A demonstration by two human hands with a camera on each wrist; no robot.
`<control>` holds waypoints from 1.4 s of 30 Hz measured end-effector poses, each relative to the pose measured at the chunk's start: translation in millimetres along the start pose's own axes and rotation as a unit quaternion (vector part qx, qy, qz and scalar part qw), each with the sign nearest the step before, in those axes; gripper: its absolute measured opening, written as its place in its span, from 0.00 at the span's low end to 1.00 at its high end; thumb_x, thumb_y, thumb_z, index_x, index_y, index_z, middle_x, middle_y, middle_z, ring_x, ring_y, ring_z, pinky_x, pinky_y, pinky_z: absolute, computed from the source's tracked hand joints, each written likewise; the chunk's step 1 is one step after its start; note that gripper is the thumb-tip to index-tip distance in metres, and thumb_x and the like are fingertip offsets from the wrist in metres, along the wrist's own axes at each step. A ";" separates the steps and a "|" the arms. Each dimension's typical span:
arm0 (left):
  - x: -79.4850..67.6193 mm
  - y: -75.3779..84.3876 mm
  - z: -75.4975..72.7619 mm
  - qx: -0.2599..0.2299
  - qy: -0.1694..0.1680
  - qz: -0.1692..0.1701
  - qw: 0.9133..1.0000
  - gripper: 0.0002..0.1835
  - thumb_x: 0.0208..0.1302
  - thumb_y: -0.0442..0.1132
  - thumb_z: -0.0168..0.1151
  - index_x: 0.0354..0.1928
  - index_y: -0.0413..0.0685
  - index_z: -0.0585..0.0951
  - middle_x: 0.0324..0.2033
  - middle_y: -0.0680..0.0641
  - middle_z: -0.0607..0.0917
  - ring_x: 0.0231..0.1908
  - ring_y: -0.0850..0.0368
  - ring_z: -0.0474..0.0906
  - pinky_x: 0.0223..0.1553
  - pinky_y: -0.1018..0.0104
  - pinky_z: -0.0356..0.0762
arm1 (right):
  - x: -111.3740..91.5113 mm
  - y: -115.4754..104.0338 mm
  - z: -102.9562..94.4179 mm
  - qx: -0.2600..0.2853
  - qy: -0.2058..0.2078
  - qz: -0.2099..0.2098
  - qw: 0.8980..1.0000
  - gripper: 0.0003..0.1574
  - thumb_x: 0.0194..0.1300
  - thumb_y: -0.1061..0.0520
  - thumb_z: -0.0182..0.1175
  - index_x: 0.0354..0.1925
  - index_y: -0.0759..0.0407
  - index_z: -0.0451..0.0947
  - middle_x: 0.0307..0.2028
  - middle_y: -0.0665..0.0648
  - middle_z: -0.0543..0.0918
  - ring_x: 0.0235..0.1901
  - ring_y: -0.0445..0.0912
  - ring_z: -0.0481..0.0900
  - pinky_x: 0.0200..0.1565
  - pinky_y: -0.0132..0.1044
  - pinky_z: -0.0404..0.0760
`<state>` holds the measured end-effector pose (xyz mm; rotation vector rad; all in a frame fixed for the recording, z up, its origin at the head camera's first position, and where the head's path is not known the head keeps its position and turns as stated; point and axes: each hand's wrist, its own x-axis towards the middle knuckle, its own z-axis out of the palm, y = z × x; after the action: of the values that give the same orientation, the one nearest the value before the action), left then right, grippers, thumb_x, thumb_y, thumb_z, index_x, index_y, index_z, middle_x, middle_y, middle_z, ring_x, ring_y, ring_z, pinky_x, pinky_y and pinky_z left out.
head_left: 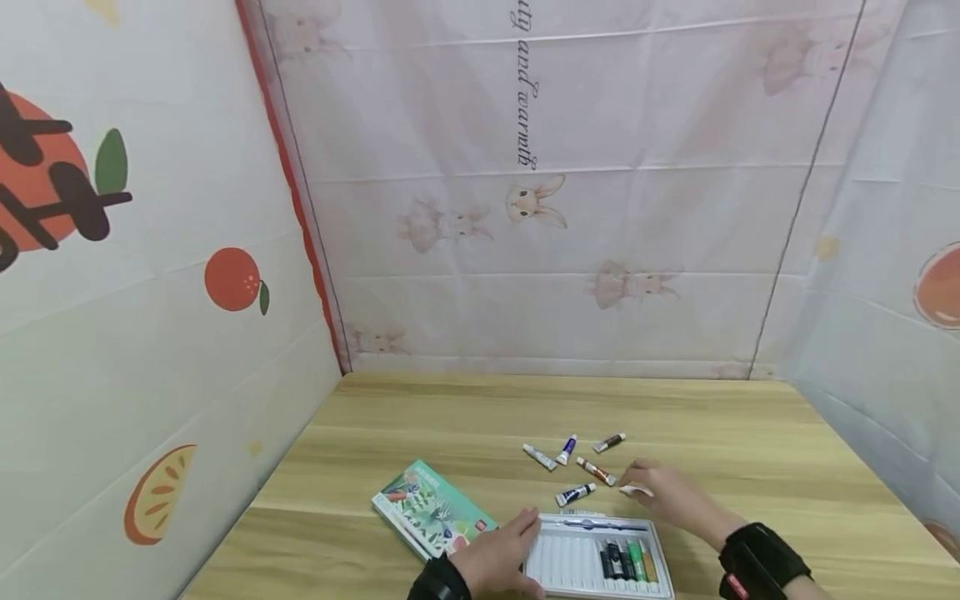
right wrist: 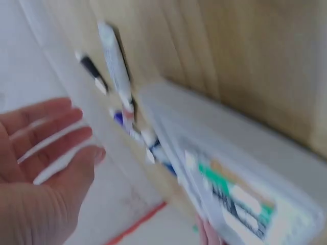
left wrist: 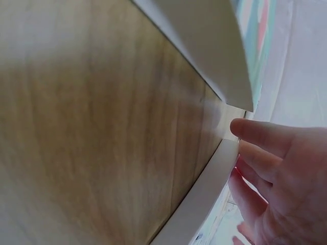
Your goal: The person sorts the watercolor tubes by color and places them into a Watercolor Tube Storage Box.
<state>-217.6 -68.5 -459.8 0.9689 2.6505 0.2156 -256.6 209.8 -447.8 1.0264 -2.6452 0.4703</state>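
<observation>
A white plastic tray [head_left: 566, 557] at the table's front holds several paint tubes [head_left: 628, 561] in black, green and ochre, and a thin brush [head_left: 600, 526] along its far side. My left hand [head_left: 504, 557] rests at the tray's left edge, fingers extended; in the left wrist view its fingertips are by the tray's pale side wall [left wrist: 202, 196]. My right hand [head_left: 663, 493] is over a white paint tube [head_left: 636, 492] beyond the tray's far right corner. In the right wrist view that hand's fingers are loosely spread, apart from the white tube [right wrist: 115, 61], with nothing held.
Beyond the tray lie loose tubes: dark blue [head_left: 575, 494], reddish brown [head_left: 596, 471], purple [head_left: 567, 450], silvery white [head_left: 540, 457] and dark brown [head_left: 609, 442]. A green illustrated box [head_left: 435, 508] lies left of the tray. Printed cloth walls [head_left: 480, 317] surround the wooden table [head_left: 720, 417].
</observation>
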 end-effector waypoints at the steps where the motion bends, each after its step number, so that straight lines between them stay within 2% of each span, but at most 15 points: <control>1: -0.1 0.4 0.0 -0.003 0.001 -0.001 1.000 0.46 0.38 0.66 0.48 0.59 0.46 0.56 0.59 0.51 0.51 0.57 0.60 0.46 0.49 0.67 0.59 | 0.7 4.1 0.3 -0.010 -0.011 0.023 1.000 0.13 0.42 0.67 0.61 0.32 0.57 0.76 0.30 0.52 0.75 0.31 0.46 0.74 0.29 0.35 0.74; 6: 0.2 1.8 -0.6 -0.017 -0.005 -0.010 1.000 0.46 0.38 0.66 0.49 0.59 0.47 0.55 0.59 0.51 0.51 0.57 0.60 0.46 0.49 0.66 0.59 | 1.1 16.6 7.9 -0.031 -0.052 0.107 0.992 0.15 0.42 0.66 0.60 0.34 0.58 0.76 0.30 0.52 0.75 0.30 0.47 0.74 0.29 0.38 0.73; 9: 0.6 1.3 -0.1 -0.016 -0.008 -0.010 1.000 0.46 0.39 0.65 0.49 0.59 0.47 0.55 0.59 0.52 0.50 0.57 0.61 0.46 0.50 0.66 0.59 | 1.0 21.0 15.1 -0.037 -0.056 0.131 0.989 0.15 0.40 0.66 0.60 0.32 0.56 0.76 0.27 0.49 0.74 0.26 0.43 0.73 0.26 0.36 0.72; 12: 0.7 0.7 1.0 -0.011 -0.005 -0.008 1.000 0.45 0.40 0.65 0.49 0.59 0.47 0.55 0.60 0.52 0.50 0.57 0.61 0.45 0.50 0.67 0.58 | 1.4 24.6 20.9 -0.053 -0.058 0.138 0.987 0.13 0.40 0.65 0.61 0.29 0.55 0.77 0.24 0.46 0.72 0.22 0.40 0.70 0.22 0.33 0.69; 19: 1.6 1.8 2.3 -0.018 -0.008 -0.020 1.000 0.46 0.39 0.66 0.49 0.59 0.48 0.56 0.60 0.53 0.50 0.57 0.61 0.45 0.50 0.66 0.58 | -0.1 28.4 24.2 -0.066 -0.045 0.092 0.993 0.11 0.40 0.67 0.60 0.25 0.53 0.77 0.22 0.45 0.71 0.22 0.40 0.70 0.21 0.33 0.69; 24: 0.1 1.3 0.6 -0.015 -0.002 -0.010 1.000 0.46 0.39 0.65 0.50 0.59 0.47 0.56 0.59 0.52 0.50 0.57 0.60 0.46 0.50 0.67 0.58 | -2.1 31.7 26.7 -0.082 -0.040 0.048 0.995 0.16 0.40 0.67 0.61 0.28 0.49 0.77 0.25 0.44 0.72 0.26 0.40 0.72 0.23 0.32 0.71; 28: -0.4 0.8 -0.1 -0.019 0.000 -0.010 1.000 0.46 0.39 0.65 0.50 0.59 0.47 0.56 0.60 0.51 0.50 0.57 0.60 0.46 0.50 0.67 0.58 | -1.4 34.2 28.7 -0.082 -0.040 0.016 0.996 0.13 0.42 0.66 0.60 0.29 0.51 0.77 0.26 0.46 0.73 0.26 0.40 0.73 0.25 0.33 0.73; 33: 0.0 1.0 0.5 -0.024 -0.003 -0.012 1.000 0.46 0.39 0.65 0.50 0.59 0.47 0.55 0.60 0.52 0.50 0.57 0.61 0.45 0.50 0.67 0.58 | -1.0 34.2 28.2 -0.080 -0.043 0.006 0.996 0.12 0.42 0.66 0.60 0.28 0.51 0.77 0.26 0.46 0.74 0.26 0.40 0.73 0.25 0.32 0.73; 42: -1.2 4.2 -2.3 -0.027 -0.012 -0.028 0.999 0.46 0.37 0.65 0.50 0.59 0.49 0.56 0.59 0.53 0.51 0.57 0.61 0.46 0.50 0.66 0.58 | -0.3 23.9 21.3 -0.061 -0.021 -0.018 0.998 0.13 0.42 0.65 0.61 0.30 0.53 0.77 0.28 0.46 0.73 0.28 0.39 0.72 0.26 0.31 0.73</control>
<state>-214.9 -66.2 -456.4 0.8723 2.6318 0.2605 -275.6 218.3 -472.2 1.0558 -2.6495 0.2798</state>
